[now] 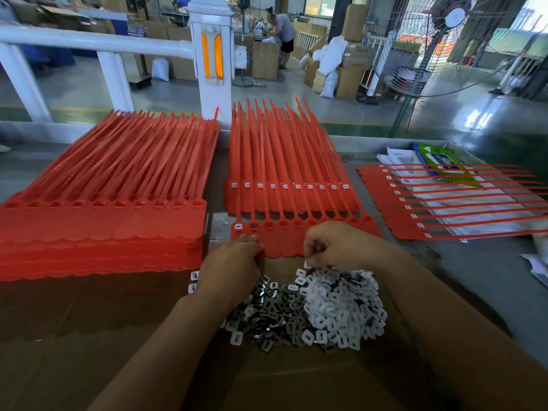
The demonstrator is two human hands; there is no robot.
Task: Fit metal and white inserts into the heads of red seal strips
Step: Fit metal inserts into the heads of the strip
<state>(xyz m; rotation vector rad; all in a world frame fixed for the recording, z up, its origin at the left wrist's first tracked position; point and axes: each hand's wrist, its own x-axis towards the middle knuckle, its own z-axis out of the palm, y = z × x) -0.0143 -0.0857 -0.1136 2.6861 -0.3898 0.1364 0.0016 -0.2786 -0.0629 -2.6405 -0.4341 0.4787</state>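
Red everywhere on this bench lol. The working sheet of seal strips [311,241] lies flat right in front, its heads in a row just above the hands. The leftmost head [238,226] already has a white piece in it, the next looks dark inside (can't say if that's metal), and the rest look empty. The right hand [335,247] is curled over the white inserts [341,307], fingers pinching what looks like one white insert [307,264]. The left hand [234,262] is curled against the sheet's near edge, but honestly I can't tell whether it's gripping the sheet, a metal bit or nothing. My worry is that the metal inserts [267,315] and the white heap touch and bleed into each other, so a blind grab could bring up the wrong piece or two stuck together. A white one pushed in tilted, or into a head with no metal under it, would be a reject. No bins at all here, both heaps just sit loose on cardboard [118,366]. A tall stack of unfilled sheets [103,209] waits on the left, with filled sheets behind [284,191] and off to the right [415,209].
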